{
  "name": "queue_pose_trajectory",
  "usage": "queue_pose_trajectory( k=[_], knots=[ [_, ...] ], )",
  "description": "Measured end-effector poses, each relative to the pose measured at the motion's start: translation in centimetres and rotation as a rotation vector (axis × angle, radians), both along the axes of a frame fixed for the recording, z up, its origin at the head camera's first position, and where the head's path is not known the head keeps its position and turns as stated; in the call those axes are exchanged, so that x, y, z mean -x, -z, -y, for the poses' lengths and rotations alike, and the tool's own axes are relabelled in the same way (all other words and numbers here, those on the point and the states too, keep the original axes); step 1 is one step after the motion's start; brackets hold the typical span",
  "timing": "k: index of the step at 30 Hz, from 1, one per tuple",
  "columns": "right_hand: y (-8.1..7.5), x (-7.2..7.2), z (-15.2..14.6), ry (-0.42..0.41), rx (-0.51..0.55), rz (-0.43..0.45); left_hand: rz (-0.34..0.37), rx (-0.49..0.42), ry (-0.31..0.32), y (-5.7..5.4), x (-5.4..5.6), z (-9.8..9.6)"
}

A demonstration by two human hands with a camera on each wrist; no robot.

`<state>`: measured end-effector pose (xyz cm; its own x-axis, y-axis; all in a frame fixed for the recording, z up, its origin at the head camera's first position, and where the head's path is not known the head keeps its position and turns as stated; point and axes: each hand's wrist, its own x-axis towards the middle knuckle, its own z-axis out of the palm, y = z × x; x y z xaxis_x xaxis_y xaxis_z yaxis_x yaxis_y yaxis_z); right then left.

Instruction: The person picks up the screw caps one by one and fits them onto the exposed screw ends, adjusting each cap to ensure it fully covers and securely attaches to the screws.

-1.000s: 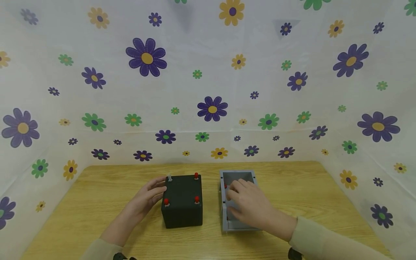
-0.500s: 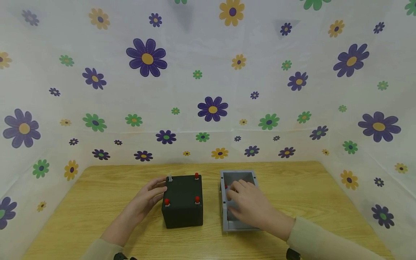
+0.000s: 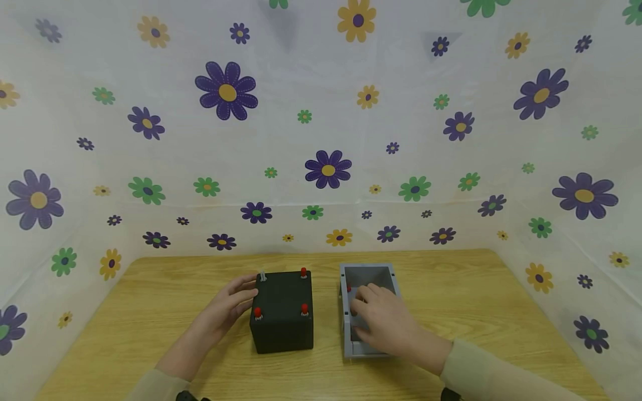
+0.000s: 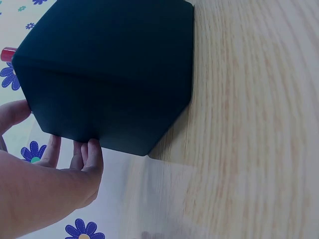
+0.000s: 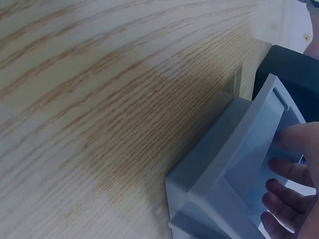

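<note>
A black box (image 3: 282, 296) stands on the table in the head view. Toggle switches sit at its top corners: three wear red caps (image 3: 303, 273), and the back left switch (image 3: 263, 276) is bare metal. My left hand (image 3: 220, 312) lies against the box's left side, its fingers extended and touching it, as the left wrist view also shows. To the right is a grey open bin (image 3: 368, 267). My right hand (image 3: 383, 320) reaches into it with loosely bent fingers and thumb apart; nothing shows in its grasp. A small red piece (image 3: 349, 289) lies inside the bin, partly hidden.
The wooden table (image 3: 441, 289) carries both the box and the bin, with a narrow gap between them. A white sheet with printed flowers (image 3: 281, 122) closes off the back and both sides.
My right hand has moved slightly toward the near end of the bin. The left hand and the black box have stayed in place.
</note>
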<state>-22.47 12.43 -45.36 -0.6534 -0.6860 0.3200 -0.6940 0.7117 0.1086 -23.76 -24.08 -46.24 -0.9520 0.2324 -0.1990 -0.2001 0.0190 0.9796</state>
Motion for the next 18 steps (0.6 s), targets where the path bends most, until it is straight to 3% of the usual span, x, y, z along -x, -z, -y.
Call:
queue_pose_trajectory(
  k=[18],
  knots=[
    [0.47, 0.48, 0.79, 0.034, -0.050, 0.066, 0.006, 0.009, -0.017, 0.22, 0.15, 0.07]
  ],
)
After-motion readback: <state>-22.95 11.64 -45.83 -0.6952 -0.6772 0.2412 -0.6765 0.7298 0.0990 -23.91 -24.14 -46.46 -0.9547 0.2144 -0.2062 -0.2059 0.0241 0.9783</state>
